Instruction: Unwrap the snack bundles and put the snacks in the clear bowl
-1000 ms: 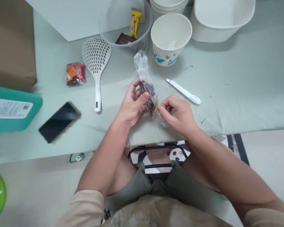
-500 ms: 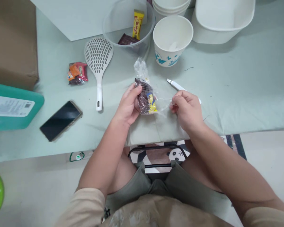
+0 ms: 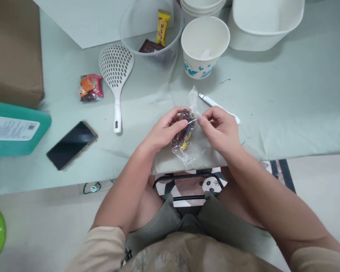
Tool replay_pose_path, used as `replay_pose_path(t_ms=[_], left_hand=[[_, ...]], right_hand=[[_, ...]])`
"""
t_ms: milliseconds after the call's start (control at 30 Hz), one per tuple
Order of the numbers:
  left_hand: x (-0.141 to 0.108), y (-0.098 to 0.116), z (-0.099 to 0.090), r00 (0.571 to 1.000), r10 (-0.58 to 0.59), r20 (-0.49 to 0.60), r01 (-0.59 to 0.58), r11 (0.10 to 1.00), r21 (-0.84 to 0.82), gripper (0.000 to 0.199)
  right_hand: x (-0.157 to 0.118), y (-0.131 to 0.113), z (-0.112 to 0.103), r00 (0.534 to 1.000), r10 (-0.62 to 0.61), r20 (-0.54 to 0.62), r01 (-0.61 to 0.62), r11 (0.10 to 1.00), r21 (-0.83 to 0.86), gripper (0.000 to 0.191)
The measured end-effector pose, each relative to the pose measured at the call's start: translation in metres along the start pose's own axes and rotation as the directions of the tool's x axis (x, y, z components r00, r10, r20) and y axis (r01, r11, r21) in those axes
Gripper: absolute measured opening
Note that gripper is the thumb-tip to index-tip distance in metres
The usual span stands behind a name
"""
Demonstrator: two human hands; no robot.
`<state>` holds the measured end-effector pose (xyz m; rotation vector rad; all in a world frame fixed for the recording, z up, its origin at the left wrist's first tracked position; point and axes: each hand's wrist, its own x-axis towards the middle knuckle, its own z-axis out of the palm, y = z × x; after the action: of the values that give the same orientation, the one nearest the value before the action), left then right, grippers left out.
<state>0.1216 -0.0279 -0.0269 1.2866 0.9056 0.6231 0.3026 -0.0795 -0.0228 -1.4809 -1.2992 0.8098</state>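
Observation:
My left hand (image 3: 166, 131) is closed around a clear plastic bag (image 3: 184, 145) that holds brown and yellow wrapped snacks. The bag is above the table's near edge, its crinkled ends sticking out at top and bottom. My right hand (image 3: 221, 129) pinches the clear plastic at the bag's upper right, thumb and forefinger together. Just beyond that hand lies a white-handled cutter (image 3: 219, 106), its metal tip pointing up and left.
Left on the table are another small bag of snacks (image 3: 91, 88), a white slotted skimmer (image 3: 117, 71), a phone (image 3: 71, 145) and a green container (image 3: 17, 128). Behind stand a clear bowl (image 3: 124, 36) with snacks, paper cups (image 3: 200, 70) and a white tub (image 3: 255, 43).
The bag has turned and come nearer to me and to the right. My left hand shifted right with it, and my right hand moved in from the stretched plastic to the bag's upper part.

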Motion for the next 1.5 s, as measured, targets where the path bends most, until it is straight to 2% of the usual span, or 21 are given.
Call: replay_pose_path(t_ms=[133, 233, 300, 400, 467, 567, 633, 700, 833, 967, 1067, 1167, 1233, 1367, 1500], left_hand=[[-0.001, 0.006, 0.004, 0.993, -0.116, -0.031, 0.109, 0.979, -0.174, 0.028], [0.0, 0.012, 0.005, 0.976, -0.207, -0.072, 0.166, 0.912, -0.375, 0.021], [0.002, 0.015, 0.005, 0.956, -0.269, -0.113, 0.181, 0.85, -0.494, 0.018], [0.004, 0.017, 0.003, 0.937, -0.323, -0.132, 0.197, 0.802, -0.564, 0.018], [0.002, 0.016, 0.003, 0.947, -0.293, -0.129, 0.179, 0.82, -0.544, 0.02], [-0.002, 0.012, 0.004, 0.974, -0.202, -0.1, 0.142, 0.895, -0.423, 0.029], [-0.003, 0.01, 0.005, 0.984, -0.163, -0.075, 0.13, 0.936, -0.326, 0.033], [-0.004, 0.009, 0.006, 0.988, -0.141, -0.07, 0.117, 0.954, -0.277, 0.033], [-0.003, 0.009, 0.004, 0.986, -0.164, 0.015, 0.161, 0.939, -0.303, 0.039], [-0.004, 0.01, -0.002, 0.976, -0.199, 0.083, 0.214, 0.943, -0.253, 0.047], [-0.005, 0.013, -0.007, 0.968, -0.206, 0.14, 0.233, 0.95, -0.209, 0.041], [-0.007, 0.017, -0.009, 0.947, -0.244, 0.21, 0.293, 0.922, -0.252, 0.039], [-0.008, 0.02, -0.01, 0.947, -0.268, 0.178, 0.314, 0.893, -0.324, 0.042], [-0.008, 0.022, -0.009, 0.964, -0.266, 0.012, 0.244, 0.862, -0.444, 0.044], [-0.003, 0.017, -0.002, 0.966, -0.22, -0.138, 0.132, 0.874, -0.468, 0.041]], right_hand=[[0.001, -0.002, -0.003, 0.995, 0.094, 0.031, -0.097, 0.986, 0.136, 0.023], [0.002, 0.003, -0.001, 0.991, 0.134, -0.025, -0.126, 0.972, 0.196, 0.021], [0.003, 0.007, 0.002, 0.976, 0.215, -0.034, -0.198, 0.94, 0.278, 0.021], [0.004, 0.011, 0.005, 0.942, 0.333, 0.034, -0.323, 0.88, 0.349, 0.017], [0.003, 0.011, 0.004, 0.955, 0.296, -0.003, -0.283, 0.917, 0.281, 0.014], [0.001, 0.009, 0.003, 0.992, 0.063, -0.106, -0.06, 0.998, 0.03, 0.026], [0.0, 0.01, 0.002, 0.995, -0.07, -0.077, 0.06, 0.99, -0.126, 0.033], [0.001, 0.01, 0.002, 0.992, -0.118, -0.034, 0.11, 0.975, -0.193, 0.025], [0.002, 0.008, 0.001, 0.996, -0.078, -0.05, 0.067, 0.978, -0.197, 0.002], [0.004, 0.001, -0.001, 0.994, 0.035, -0.1, -0.045, 0.994, -0.098, 0.01], [0.007, 0.001, -0.001, 0.983, 0.159, -0.087, -0.154, 0.986, 0.069, 0.01], [0.01, 0.003, 0.0, 0.958, 0.278, -0.061, -0.256, 0.934, 0.248, 0.011], [0.012, 0.004, 0.0, 0.93, 0.362, -0.063, -0.318, 0.879, 0.357, 0.012], [0.014, 0.006, 0.0, 0.879, 0.475, -0.04, -0.394, 0.77, 0.502, 0.017], [0.011, 0.006, 0.002, 0.882, 0.47, 0.014, -0.422, 0.778, 0.466, 0.027]])
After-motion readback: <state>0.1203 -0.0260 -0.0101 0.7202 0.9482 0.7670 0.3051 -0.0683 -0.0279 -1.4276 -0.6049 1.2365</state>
